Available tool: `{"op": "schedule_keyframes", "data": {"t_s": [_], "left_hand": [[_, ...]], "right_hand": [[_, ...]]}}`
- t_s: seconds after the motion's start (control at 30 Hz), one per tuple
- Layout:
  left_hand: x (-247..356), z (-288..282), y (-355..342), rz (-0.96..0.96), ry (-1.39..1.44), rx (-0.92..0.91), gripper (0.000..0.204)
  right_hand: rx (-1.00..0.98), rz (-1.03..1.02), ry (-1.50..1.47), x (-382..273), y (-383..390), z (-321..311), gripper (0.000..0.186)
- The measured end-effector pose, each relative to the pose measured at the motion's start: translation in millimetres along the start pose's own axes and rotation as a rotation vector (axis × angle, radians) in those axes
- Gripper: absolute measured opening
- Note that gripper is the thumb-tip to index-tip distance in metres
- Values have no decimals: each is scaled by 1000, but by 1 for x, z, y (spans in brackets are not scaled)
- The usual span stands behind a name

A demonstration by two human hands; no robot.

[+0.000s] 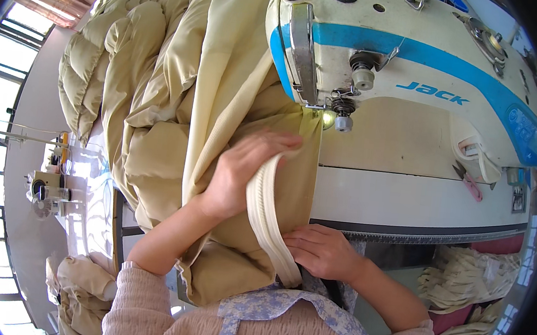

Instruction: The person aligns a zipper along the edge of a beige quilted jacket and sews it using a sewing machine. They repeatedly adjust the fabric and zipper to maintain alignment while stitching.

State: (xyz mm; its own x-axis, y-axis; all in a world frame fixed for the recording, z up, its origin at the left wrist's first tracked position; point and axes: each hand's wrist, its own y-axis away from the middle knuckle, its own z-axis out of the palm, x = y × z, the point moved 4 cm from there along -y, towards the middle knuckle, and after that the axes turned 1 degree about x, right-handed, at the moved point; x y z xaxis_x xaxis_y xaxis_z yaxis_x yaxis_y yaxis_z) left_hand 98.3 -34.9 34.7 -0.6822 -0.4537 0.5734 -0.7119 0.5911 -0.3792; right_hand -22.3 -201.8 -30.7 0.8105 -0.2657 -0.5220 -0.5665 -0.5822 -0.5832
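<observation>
Left hand (237,174) grasps the upper end of the cream zipper tape (264,212), which bows across the tan fabric (294,199) below the needle area of the white-and-blue sewing machine (382,56); its lower end drops toward the apron (268,304). Right hand (325,253): fingers bent, tips against the tape's right edge partway down, can't tell if they're pinching it or just resting. Tan quilted padding (130,57) is heaped left of the machine head, pink-handled scissors (472,187) lie on the machine bed at right.
</observation>
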Motion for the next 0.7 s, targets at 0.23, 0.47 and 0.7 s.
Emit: {"op": "schedule_keyframes", "data": {"t_s": [0.23, 0.47, 0.7], "left_hand": [[-8, 28, 17, 34, -6, 4, 19], [4, 5, -13, 115, -64, -29, 18], [3, 36, 2, 385, -360, -124, 15]], "right_hand": [[45, -60, 189, -2, -10, 1, 25], [85, 68, 42, 7, 8, -2, 20], [94, 135, -56, 12, 6, -2, 29]]}}
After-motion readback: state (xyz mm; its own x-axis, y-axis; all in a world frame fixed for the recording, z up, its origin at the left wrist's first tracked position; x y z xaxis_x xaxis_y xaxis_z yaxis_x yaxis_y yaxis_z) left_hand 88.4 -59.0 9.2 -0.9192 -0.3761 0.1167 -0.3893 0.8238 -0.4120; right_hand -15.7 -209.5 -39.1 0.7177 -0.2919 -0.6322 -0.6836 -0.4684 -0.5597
